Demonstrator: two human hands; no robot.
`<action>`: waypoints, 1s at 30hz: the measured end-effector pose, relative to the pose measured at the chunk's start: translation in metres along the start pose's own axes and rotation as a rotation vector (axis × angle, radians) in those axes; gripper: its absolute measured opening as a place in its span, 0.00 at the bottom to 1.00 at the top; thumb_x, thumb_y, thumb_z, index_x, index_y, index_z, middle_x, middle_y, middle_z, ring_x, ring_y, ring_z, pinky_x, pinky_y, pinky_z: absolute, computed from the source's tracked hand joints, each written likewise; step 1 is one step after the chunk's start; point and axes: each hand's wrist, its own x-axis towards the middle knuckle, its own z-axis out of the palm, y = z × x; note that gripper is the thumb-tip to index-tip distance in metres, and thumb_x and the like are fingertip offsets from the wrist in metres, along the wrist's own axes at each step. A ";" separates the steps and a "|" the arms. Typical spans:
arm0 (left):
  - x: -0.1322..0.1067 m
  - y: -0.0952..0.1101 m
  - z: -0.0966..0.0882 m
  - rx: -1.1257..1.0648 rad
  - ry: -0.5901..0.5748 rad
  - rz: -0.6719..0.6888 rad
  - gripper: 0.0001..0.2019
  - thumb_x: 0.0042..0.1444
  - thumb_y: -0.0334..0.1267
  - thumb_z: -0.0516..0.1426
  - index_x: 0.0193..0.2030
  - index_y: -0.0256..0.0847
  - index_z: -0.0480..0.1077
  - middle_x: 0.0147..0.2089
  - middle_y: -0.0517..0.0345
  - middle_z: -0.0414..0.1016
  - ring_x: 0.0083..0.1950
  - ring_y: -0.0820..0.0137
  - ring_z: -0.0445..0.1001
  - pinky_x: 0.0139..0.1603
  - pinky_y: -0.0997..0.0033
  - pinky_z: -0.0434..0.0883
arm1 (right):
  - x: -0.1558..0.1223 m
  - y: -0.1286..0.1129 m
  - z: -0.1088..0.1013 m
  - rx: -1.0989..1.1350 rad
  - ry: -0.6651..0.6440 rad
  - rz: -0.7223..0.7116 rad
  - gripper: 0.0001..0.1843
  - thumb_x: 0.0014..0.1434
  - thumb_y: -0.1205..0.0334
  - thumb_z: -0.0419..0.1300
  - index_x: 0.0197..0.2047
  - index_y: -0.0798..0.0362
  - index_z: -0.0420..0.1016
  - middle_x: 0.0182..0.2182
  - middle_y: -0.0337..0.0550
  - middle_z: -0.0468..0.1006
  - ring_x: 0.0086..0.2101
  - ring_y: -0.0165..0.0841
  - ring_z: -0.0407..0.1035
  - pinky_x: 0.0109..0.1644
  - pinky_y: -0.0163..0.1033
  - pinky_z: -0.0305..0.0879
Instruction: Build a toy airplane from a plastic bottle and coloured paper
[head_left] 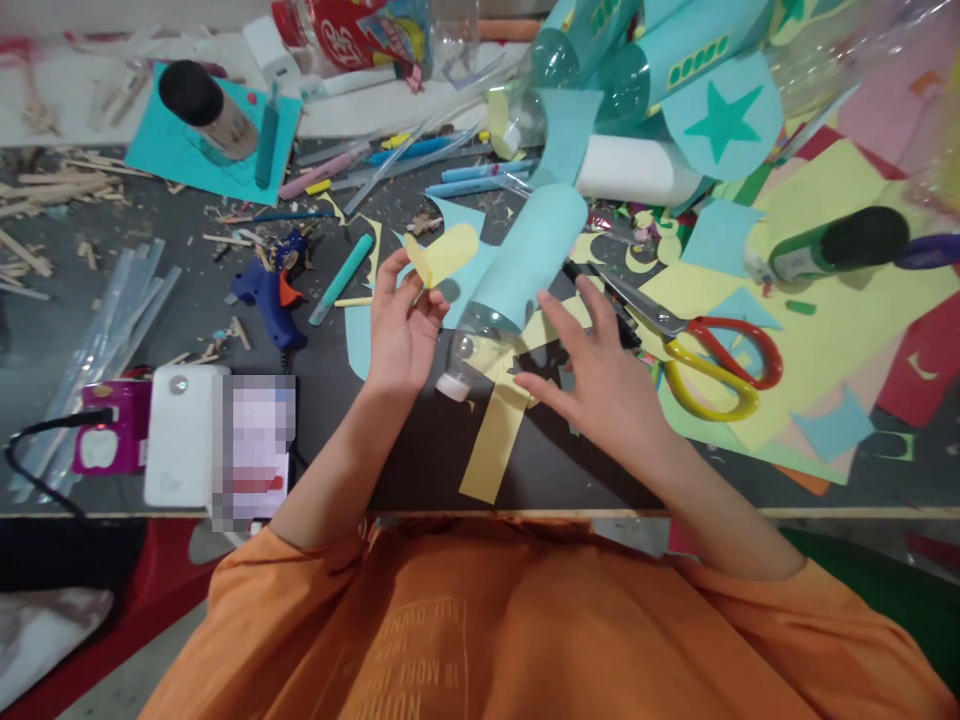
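Between the fingertips of my left hand (409, 325) is a small curved piece of yellow paper (450, 255), pinched at its lower end. My right hand (600, 365) has its fingers spread and holds nothing; it hovers just right of a clear plastic bottle. That bottle, wrapped in light blue paper (536, 245), lies slanted on the dark table with its white cap (453, 387) toward me. A yellow paper strip (491, 440) lies beside the cap. Scissors with red and yellow handles (675, 325) rest right of my right hand.
A blue glue gun (274, 300) and a teal marker (341, 280) lie to the left. Near the front edge are a white power bank (184, 435) and a phone (259, 440). Several paper-wrapped bottles (675, 75) stand at the back, with paper scraps (832, 415) spread on the right.
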 end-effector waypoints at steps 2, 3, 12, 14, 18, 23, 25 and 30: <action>0.000 0.001 0.002 -0.049 0.005 -0.058 0.11 0.55 0.44 0.56 0.45 0.50 0.63 0.39 0.59 0.70 0.30 0.78 0.69 0.33 0.76 0.70 | 0.016 0.006 0.005 0.122 -0.015 0.046 0.38 0.55 0.37 0.54 0.65 0.40 0.53 0.68 0.55 0.46 0.29 0.33 0.71 0.20 0.35 0.59; -0.001 0.001 0.004 -0.073 -0.012 -0.085 0.11 0.55 0.42 0.56 0.45 0.50 0.62 0.38 0.60 0.70 0.29 0.79 0.69 0.34 0.77 0.70 | 0.023 0.008 0.008 0.174 -0.029 0.074 0.39 0.55 0.37 0.55 0.65 0.39 0.51 0.69 0.53 0.43 0.31 0.35 0.72 0.22 0.36 0.62; -0.011 0.002 0.010 -0.190 -0.243 -0.203 0.12 0.50 0.38 0.53 0.43 0.47 0.63 0.35 0.61 0.67 0.29 0.78 0.70 0.34 0.75 0.71 | 0.039 0.011 0.033 0.335 -0.026 0.053 0.46 0.56 0.47 0.59 0.68 0.40 0.35 0.69 0.49 0.38 0.65 0.53 0.49 0.48 0.52 0.72; -0.010 0.004 0.010 -0.237 -0.214 -0.237 0.10 0.52 0.41 0.51 0.42 0.45 0.64 0.35 0.59 0.68 0.28 0.78 0.69 0.33 0.74 0.71 | 0.034 0.014 0.031 0.357 -0.065 0.050 0.45 0.57 0.49 0.57 0.69 0.40 0.33 0.70 0.47 0.36 0.66 0.50 0.45 0.51 0.53 0.71; -0.009 0.006 0.010 -0.267 -0.148 -0.257 0.13 0.55 0.51 0.49 0.37 0.45 0.62 0.34 0.59 0.67 0.26 0.77 0.67 0.30 0.72 0.69 | 0.025 0.023 0.022 0.348 -0.087 0.048 0.45 0.58 0.50 0.56 0.69 0.42 0.31 0.70 0.48 0.33 0.68 0.48 0.36 0.59 0.56 0.63; -0.013 0.009 0.014 -0.154 -0.161 -0.153 0.20 0.44 0.50 0.62 0.37 0.46 0.59 0.32 0.64 0.62 0.25 0.81 0.64 0.26 0.77 0.64 | 0.023 0.028 0.016 0.189 -0.065 0.018 0.44 0.57 0.46 0.55 0.69 0.44 0.35 0.69 0.53 0.40 0.67 0.53 0.37 0.60 0.62 0.59; -0.014 0.008 0.016 -0.130 -0.194 -0.141 0.21 0.42 0.48 0.64 0.38 0.45 0.59 0.34 0.64 0.63 0.25 0.82 0.64 0.25 0.78 0.64 | 0.024 0.026 0.012 0.127 -0.014 0.005 0.43 0.56 0.45 0.56 0.68 0.46 0.39 0.68 0.56 0.44 0.67 0.55 0.40 0.58 0.62 0.60; -0.018 0.005 0.019 -0.112 -0.273 -0.126 0.24 0.36 0.41 0.68 0.39 0.44 0.61 0.39 0.62 0.67 0.26 0.84 0.65 0.25 0.81 0.63 | 0.031 0.016 0.004 0.028 0.157 -0.131 0.29 0.62 0.47 0.50 0.64 0.45 0.52 0.66 0.53 0.52 0.64 0.52 0.49 0.61 0.62 0.56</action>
